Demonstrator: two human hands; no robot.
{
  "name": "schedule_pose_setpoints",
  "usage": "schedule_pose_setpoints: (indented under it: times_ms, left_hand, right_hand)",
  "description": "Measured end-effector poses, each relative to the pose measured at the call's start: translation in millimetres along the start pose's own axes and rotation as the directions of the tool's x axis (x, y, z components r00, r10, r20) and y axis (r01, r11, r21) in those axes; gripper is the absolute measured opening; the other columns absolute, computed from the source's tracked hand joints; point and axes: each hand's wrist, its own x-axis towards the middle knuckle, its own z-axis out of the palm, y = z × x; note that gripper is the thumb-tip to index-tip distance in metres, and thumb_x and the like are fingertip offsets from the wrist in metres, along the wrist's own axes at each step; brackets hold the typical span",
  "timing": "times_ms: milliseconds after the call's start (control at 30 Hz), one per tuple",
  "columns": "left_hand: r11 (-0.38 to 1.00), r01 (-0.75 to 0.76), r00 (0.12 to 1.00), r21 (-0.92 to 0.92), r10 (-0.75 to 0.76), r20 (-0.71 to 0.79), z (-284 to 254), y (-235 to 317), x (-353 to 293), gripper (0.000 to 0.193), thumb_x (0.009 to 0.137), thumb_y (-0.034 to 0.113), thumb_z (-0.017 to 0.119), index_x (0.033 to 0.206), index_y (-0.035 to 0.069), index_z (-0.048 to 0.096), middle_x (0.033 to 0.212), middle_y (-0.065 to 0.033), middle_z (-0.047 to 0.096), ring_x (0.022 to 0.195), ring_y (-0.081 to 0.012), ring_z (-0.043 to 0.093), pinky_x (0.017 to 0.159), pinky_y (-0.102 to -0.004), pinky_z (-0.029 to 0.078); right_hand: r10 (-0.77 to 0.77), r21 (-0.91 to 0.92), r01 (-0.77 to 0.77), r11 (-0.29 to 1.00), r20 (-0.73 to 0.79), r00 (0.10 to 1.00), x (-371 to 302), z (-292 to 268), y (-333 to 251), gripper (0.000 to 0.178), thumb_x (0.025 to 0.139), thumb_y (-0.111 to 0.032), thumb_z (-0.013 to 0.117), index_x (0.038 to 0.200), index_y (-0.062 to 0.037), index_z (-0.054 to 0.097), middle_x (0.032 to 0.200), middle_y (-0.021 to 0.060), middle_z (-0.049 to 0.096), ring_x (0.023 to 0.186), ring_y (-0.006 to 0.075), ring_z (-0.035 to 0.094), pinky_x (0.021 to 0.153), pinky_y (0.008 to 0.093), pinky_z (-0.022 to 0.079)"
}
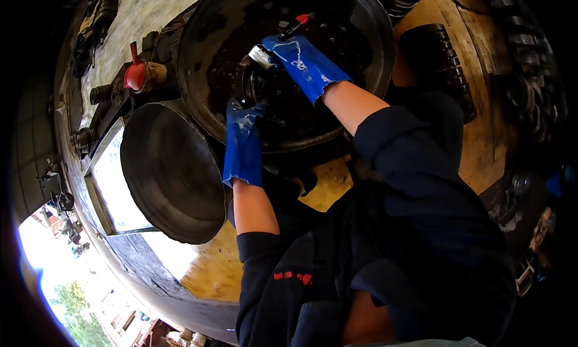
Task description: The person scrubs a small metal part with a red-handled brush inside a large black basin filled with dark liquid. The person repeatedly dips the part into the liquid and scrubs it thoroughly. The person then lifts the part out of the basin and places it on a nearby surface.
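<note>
Head view shows the brush (261, 57) gripped in the right hand (297, 59).

A tub (171, 172) sits left of the basin (378, 52).

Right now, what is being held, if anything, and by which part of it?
The right hand holds a brush by its handle, near the bristles; whether the left hand holds anything cannot be told.

I see daylight glaring in well left of the left hand (243, 130), dim shadow filling the basin (200, 85) beneath it, and bowed, blackened edges.
</note>
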Motion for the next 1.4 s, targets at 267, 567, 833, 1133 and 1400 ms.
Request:
schedule_pose_setpoints:
  times_ms: [267,567,833,1133,1400]
  left_hand:
    - [0.989,-0.103,0.991,-0.111,0.111,0.075,19,-14,34,0.050,0.071,-0.001,0.085,0.118,-0.002,0.066,0.100,-0.0101,0.075,0.088,-0.0211,0.073,0.079,-0.0344,0.061]
    - [0.974,-0.142,0.951,-0.178,0.184,0.248,-4,-43,67,0.043,0.070,0.003,0.080,0.111,-0.001,0.069,0.095,-0.0065,0.075,0.083,-0.0166,0.069,0.078,-0.0317,0.057]
    - [0.978,-0.207,0.968,0.005,0.204,0.147,8,-31,63,0.055,0.072,0.007,0.085,0.123,-0.003,0.065,0.108,-0.0098,0.074,0.095,-0.0195,0.069,0.087,-0.0332,0.057]
    - [0.989,-0.145,0.988,-0.022,0.144,-0.047,6,-4,18,0.045,0.096,0.031,0.076,0.123,-0.005,0.068,0.107,-0.0120,0.074,0.091,-0.0203,0.068,0.085,-0.0343,0.054]
    - [0.995,-0.098,0.995,-0.027,0.099,0.012,47,13,31,0.049,0.100,0.039,0.071,0.122,-0.005,0.069,0.107,-0.0162,0.074,0.092,-0.0241,0.068,0.085,-0.0353,0.054]
  right_hand:
    - [-0.195,-0.576,0.102,0.811,-0.100,0.976,15,-36,63,0.038,0.092,-0.038,0.064,0.102,-0.0033,0.074,0.094,0.0174,0.076,0.088,0.0312,0.074,0.085,0.0395,0.059]
    - [-0.347,-0.583,0.812,-0.023,0.767,0.540,5,1,47,0.034,0.102,-0.030,0.051,0.115,-0.0030,0.068,0.110,0.0228,0.071,0.085,0.0354,0.073,0.075,0.0481,0.055]
    - [0.000,-0.830,0.519,0.205,0.530,0.848,19,7,66,0.035,0.100,-0.030,0.050,0.125,-0.0154,0.070,0.126,0.0143,0.071,0.108,0.0350,0.072,0.089,0.0485,0.054]
    - [0.297,-0.614,-0.054,0.788,0.301,0.906,-22,3,55,0.045,0.087,-0.043,0.071,0.109,-0.0046,0.079,0.101,0.0151,0.078,0.091,0.0260,0.076,0.081,0.0412,0.057]
    - [-0.351,-0.187,0.421,0.888,0.319,0.881,10,-48,138,0.023,0.098,-0.008,0.069,0.120,-0.0033,0.072,0.103,0.0105,0.074,0.082,0.0170,0.071,0.072,0.0349,0.061]
